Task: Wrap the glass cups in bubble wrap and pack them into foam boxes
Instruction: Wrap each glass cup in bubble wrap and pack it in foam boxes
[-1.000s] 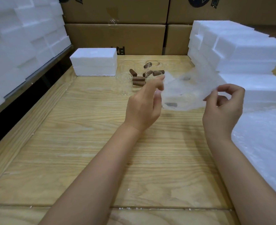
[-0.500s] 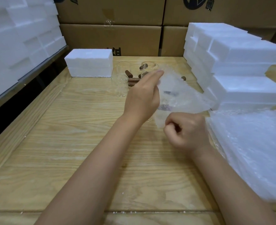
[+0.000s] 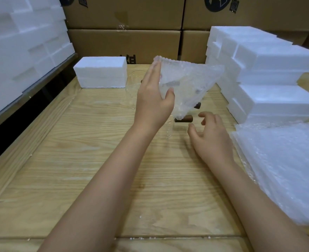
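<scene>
My left hand (image 3: 152,102) holds a sheet of bubble wrap (image 3: 188,84) up above the table, thumb in front and fingers behind it; the sheet hangs to a point. My right hand (image 3: 211,137) hovers below it with fingers spread and holds nothing. Several clear glass cups with brown wooden handles (image 3: 183,118) stand behind my hands, mostly hidden by the sheet and my left hand; one cup (image 3: 166,130) shows just under my left wrist. A closed white foam box (image 3: 101,72) sits at the back left of the table.
A stack of bubble wrap sheets (image 3: 284,166) lies at the right. White foam boxes (image 3: 270,70) are stacked at the back right, more foam pieces (image 3: 22,42) on the left. Cardboard cartons (image 3: 126,39) line the back. The wooden table (image 3: 88,160) has a raised left edge.
My right hand let go of the bubble wrap and opened below it. My left hand lifted the sheet higher, so it now hangs from that hand alone.
</scene>
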`<state>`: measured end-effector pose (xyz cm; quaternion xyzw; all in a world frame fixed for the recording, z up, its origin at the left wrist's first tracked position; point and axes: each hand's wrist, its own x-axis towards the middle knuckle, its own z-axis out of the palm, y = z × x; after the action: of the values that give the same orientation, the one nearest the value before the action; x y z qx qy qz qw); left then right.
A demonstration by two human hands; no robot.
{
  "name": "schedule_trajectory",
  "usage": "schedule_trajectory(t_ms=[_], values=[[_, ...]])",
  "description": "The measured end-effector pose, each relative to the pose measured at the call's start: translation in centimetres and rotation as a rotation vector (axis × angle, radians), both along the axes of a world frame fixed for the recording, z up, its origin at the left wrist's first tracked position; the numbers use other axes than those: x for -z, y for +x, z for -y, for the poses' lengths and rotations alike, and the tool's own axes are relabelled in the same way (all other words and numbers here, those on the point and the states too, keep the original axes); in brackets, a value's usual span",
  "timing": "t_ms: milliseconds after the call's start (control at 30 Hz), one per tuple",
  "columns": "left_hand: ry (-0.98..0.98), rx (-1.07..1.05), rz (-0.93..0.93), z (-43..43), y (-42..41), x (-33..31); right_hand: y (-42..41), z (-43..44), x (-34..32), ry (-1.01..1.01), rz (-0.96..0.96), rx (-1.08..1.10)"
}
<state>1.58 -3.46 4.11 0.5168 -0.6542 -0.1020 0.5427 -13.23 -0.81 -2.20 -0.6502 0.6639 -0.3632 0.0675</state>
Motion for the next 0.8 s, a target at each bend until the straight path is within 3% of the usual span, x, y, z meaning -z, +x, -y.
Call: schedule_trajectory(t_ms=[167,400,633,800], values=[[0.034,-0.011,0.013,0.1,0.2,0.1,0.0,1.1,0.1,0.101,0.362,-0.235],[0.057,-0.006,0.048,0.3,0.7,0.0,-0.1,1.3,0.0,0.193,0.508,-0.282],[0.121,0.005,0.052,0.9,1.9,0.0,-1.9,0.3,-1.8,0.284,0.557,-0.503],[0.178,0.063,0.06,0.8,2.3,0.1,-3.5,-1.0,-3.7,0.191,0.687,-0.751]])
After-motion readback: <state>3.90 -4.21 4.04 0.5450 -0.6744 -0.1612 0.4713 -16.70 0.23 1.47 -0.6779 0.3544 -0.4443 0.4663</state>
